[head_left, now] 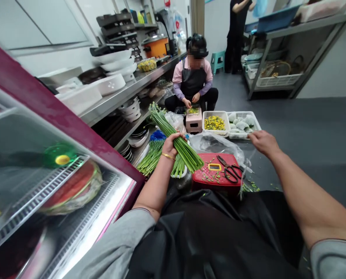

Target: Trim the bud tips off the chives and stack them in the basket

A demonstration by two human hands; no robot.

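My left hand (170,145), a yellow bangle at its wrist, is closed round a bunch of long green flowering chive stems (187,153). The buds point away to the upper left, and the cut ends hang over a red plastic box (203,176). Held out to the right, my right hand (264,142) has its fingers pinched together. A thin clear plastic strip (243,179) appears to trail down from them, blurred. Black-handled scissors (232,170) lie on the red lid among green scraps. More chive stems (152,157) lie in a white basket below my left hand.
A clear plastic bag (216,144) lies beyond the red box. Behind it stand a basket of yellow flowers (215,123) and a basket of net-wrapped produce (242,123). A co-worker (194,77) sits opposite. Steel shelving (109,100) and an open glass-fronted fridge (103,155) flank my left.
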